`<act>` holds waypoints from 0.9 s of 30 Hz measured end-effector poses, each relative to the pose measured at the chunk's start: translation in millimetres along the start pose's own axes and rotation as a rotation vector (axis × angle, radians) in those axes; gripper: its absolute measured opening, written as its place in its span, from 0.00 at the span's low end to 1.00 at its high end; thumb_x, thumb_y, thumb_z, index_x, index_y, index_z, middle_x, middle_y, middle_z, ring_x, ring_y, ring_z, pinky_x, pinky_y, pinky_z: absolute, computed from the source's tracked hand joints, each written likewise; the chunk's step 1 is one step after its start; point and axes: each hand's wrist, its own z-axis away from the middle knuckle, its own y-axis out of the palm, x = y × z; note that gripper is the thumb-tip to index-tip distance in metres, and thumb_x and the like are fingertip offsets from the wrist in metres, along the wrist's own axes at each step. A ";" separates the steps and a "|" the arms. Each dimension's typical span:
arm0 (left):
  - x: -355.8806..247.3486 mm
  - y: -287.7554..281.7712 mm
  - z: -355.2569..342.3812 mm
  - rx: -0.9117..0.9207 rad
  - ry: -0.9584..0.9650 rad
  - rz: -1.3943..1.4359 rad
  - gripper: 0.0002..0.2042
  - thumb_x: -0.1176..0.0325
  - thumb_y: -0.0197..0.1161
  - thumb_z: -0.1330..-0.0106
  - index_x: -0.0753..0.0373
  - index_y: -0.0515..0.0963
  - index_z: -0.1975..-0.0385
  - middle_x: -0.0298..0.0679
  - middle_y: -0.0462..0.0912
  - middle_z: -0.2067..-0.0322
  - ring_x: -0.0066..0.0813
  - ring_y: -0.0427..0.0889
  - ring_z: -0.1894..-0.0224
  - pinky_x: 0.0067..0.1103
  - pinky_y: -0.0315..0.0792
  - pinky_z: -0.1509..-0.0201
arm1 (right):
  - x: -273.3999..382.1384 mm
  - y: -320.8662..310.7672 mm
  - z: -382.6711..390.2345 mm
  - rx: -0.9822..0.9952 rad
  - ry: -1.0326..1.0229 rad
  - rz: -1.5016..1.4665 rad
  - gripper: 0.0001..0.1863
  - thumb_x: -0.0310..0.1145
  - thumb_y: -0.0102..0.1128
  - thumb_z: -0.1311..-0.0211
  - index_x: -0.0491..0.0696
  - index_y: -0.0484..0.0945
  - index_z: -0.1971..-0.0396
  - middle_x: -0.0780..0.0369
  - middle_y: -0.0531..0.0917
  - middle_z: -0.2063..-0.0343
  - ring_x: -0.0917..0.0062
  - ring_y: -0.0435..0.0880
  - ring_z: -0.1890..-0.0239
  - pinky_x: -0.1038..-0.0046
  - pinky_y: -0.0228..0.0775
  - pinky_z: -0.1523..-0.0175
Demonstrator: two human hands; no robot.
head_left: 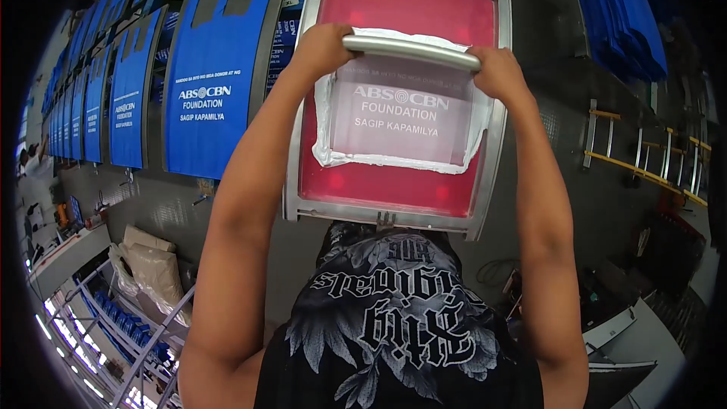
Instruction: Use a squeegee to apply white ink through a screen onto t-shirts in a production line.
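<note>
A silver squeegee (pixel 411 51) lies across the upper part of a screen-printing frame (pixel 494 153). My left hand (pixel 322 51) is closed around its left end, and my right hand (pixel 496 73) grips the right end. Both arms stretch forward over the frame. Red coating (pixel 379 188) covers the outer mesh, while a paler see-through window (pixel 401 145) in the middle shows white lettering. Thick white ink (pixel 356 157) rings this window, heaviest along the near and left edges. The squeegee's blade is hidden under its handle.
Left of the frame, a row of flat boards carries blue bags (pixel 212 68) with white print. More blue bags (pixel 621 23) hang at upper right. A yellow-and-silver ladder-like rack (pixel 644 170) stands at right. Plastic-wrapped packages (pixel 154 265) sit at lower left beside metal rails.
</note>
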 end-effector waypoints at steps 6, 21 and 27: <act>-6.5 46.5 199.0 0.006 0.080 0.019 0.16 0.79 0.63 0.61 0.63 0.78 0.67 0.44 0.80 0.68 0.44 0.76 0.61 0.35 0.67 0.53 | 82.7 14.2 158.5 0.196 0.071 -0.168 0.26 0.19 0.59 0.69 0.50 0.80 0.60 0.56 0.81 0.70 0.63 0.78 0.60 0.52 0.45 0.32; 13.1 -14.2 -0.4 -0.141 -0.009 -0.049 0.25 0.58 0.74 0.57 0.62 0.77 0.58 0.47 0.81 0.63 0.45 0.79 0.59 0.32 0.71 0.52 | -2.6 -36.4 -44.7 0.128 -0.077 -0.160 0.19 0.26 0.55 0.63 0.46 0.81 0.64 0.52 0.83 0.70 0.58 0.82 0.65 0.64 0.73 0.56; -25.0 23.2 148.2 -0.269 -0.161 0.201 0.18 0.59 0.62 0.41 0.67 0.75 0.58 0.50 0.78 0.66 0.48 0.77 0.63 0.33 0.71 0.58 | -2.6 -59.3 -61.8 0.194 -0.006 -0.207 0.22 0.26 0.55 0.64 0.45 0.81 0.61 0.50 0.82 0.69 0.58 0.82 0.64 0.65 0.73 0.56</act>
